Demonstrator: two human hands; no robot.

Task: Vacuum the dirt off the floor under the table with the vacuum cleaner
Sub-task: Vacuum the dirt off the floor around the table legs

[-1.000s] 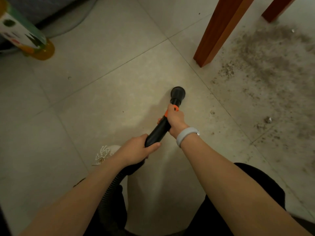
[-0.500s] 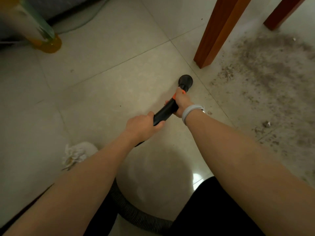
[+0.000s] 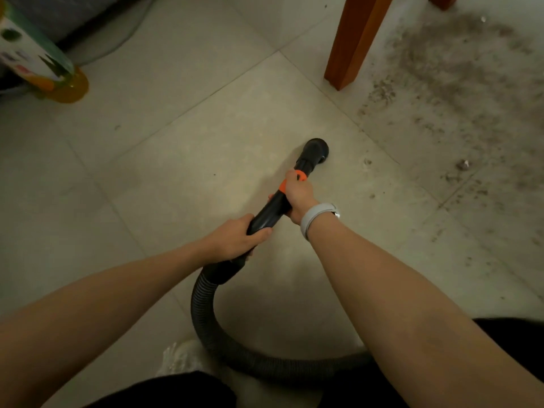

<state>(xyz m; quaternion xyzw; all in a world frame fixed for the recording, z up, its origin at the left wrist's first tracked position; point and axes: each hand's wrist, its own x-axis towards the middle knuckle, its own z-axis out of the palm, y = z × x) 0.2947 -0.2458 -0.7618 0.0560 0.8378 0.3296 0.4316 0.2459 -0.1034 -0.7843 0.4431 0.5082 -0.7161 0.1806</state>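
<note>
Black plastic, ribbed at the hose and smooth at the wand, makes up the vacuum cleaner's working end as shown in the head view, the only view supplied. The left hand [image 3: 235,241] is curled round the rear of the wand [image 3: 269,214], where the ribbed hose [image 3: 206,328] joins it and loops back toward the person's legs. The right hand [image 3: 298,194] grips the wand farther forward, beside an orange collar [image 3: 297,176]; a pale wristband [image 3: 316,217] sits on that wrist. The round nozzle [image 3: 316,148] points down at pale floor tile [image 3: 176,172], on a patch that looks largely free of debris; whether it touches the tile cannot be told. The dirt [image 3: 459,81] lies well apart to the right of the nozzle, spread as a grey-brown scatter beyond a wooden table leg [image 3: 353,42], with stray crumbs nearer. A patterned cylinder on a yellow base [image 3: 38,63] stands at upper left. Judged from this arrangement, the step in hand is the approach to the soiled area, with most of the dirt not yet collected. The next move calls for carrying the nozzle rightward past the table leg without striking it, keeping it low over the tile, and leaving enough slack in the hose.
</note>
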